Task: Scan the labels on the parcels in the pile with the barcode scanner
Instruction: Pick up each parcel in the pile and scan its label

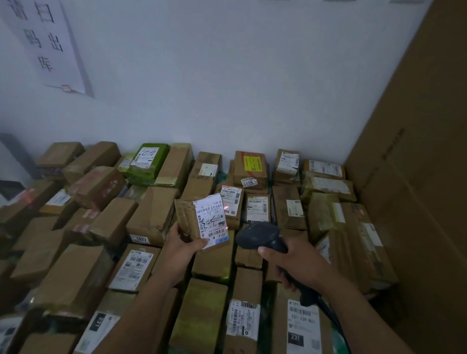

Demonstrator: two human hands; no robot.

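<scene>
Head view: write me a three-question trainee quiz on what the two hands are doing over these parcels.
1. True or false: the left hand holds a small parcel up above the pile.
2. Multiple choice: the barcode scanner is gripped by
A. the right hand
B. the left hand
C. neither hand; it lies on a box
3. Fill in: the scanner's head points toward the held parcel's white ____, where a red glow shows.

Key: 1 true; 2 A; 3 label.
</scene>
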